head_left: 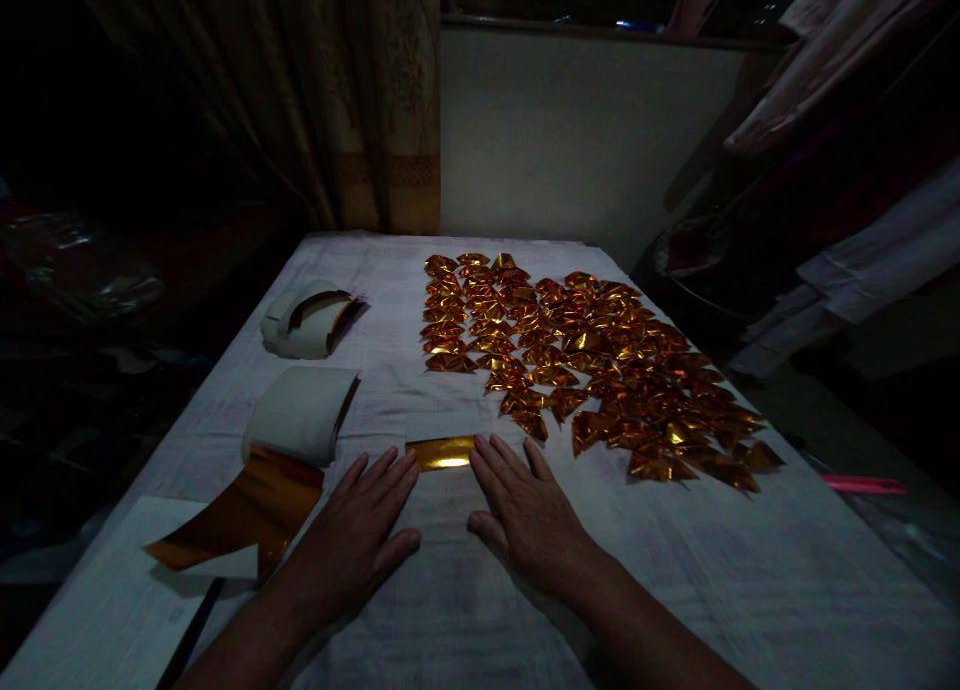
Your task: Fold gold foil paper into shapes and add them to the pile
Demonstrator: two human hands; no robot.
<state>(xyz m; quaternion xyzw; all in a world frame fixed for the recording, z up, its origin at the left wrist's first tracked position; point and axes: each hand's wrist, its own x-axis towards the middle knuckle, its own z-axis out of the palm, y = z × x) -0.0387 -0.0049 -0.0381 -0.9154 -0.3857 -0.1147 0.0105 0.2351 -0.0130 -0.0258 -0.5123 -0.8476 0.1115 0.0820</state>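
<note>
Small shiny gold foil sheet (441, 453), partly folded, flat.

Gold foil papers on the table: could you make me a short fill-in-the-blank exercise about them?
1. Both hands, the left hand and the right hand, lie ____ on the white cloth-covered table.
2. The small gold foil strip lies ____ the two hands.
3. The spread of folded gold foil pieces lies to the ____ of the hands.

Missing words: flat; between; right

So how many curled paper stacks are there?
2. One stack lies far left on the cloth; the other sits nearer, beside the left hand. None seem hidden.
</note>
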